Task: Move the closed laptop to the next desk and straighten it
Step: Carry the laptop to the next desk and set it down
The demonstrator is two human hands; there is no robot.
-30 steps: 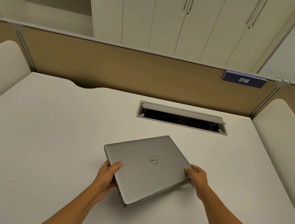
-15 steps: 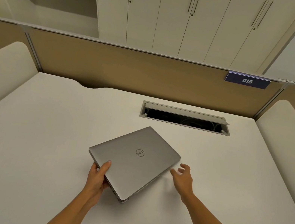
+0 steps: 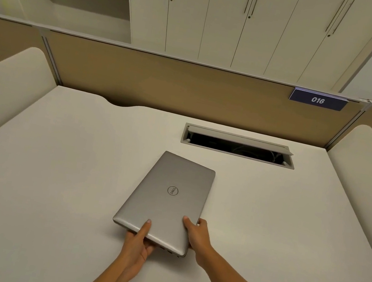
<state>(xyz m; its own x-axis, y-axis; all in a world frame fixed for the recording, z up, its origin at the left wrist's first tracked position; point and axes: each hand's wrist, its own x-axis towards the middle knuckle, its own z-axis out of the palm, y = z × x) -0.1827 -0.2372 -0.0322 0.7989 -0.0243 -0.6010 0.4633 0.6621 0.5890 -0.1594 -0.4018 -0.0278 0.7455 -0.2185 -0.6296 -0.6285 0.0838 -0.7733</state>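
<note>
Silver laptop (image 3: 167, 199) askew on desk (image 3: 37, 176), near edge pinched by left hand (image 3: 138, 244), right hand (image 3: 197, 234)

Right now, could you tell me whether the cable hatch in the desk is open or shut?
Open. The cable hatch has its lid tilted up at the back, and the dark gap below it shows cables inside.

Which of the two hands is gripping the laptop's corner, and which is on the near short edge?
The right hand holds the laptop at its near right corner. The left hand grips the near short edge, thumb on the lid.
</note>
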